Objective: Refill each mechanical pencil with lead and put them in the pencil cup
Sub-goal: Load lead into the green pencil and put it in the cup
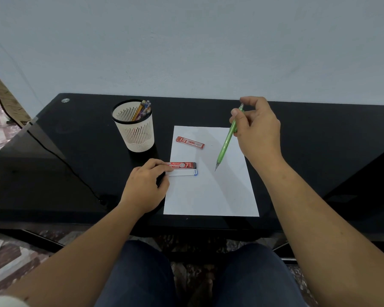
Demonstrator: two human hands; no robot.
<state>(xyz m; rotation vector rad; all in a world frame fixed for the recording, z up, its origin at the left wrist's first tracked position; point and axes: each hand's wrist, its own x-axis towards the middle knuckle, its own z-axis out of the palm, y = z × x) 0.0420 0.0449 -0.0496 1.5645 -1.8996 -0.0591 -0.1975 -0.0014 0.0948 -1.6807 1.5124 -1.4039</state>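
My right hand (258, 127) holds a green mechanical pencil (227, 139) by its upper end, tip pointing down at a white sheet of paper (211, 191). My left hand (145, 185) rests at the sheet's left edge, its fingers touching a red and black lead case (184, 165) and a white lead case with a blue cap (184, 173). Another red lead case (190, 142) lies further back on the sheet. A white slotted pencil cup (134, 127) stands to the left and holds several pencils (142, 109).
The black glass desk (308, 156) runs up to a pale wall. A black cable (60, 158) crosses the desk's left side. My knees in dark trousers are below the front edge.
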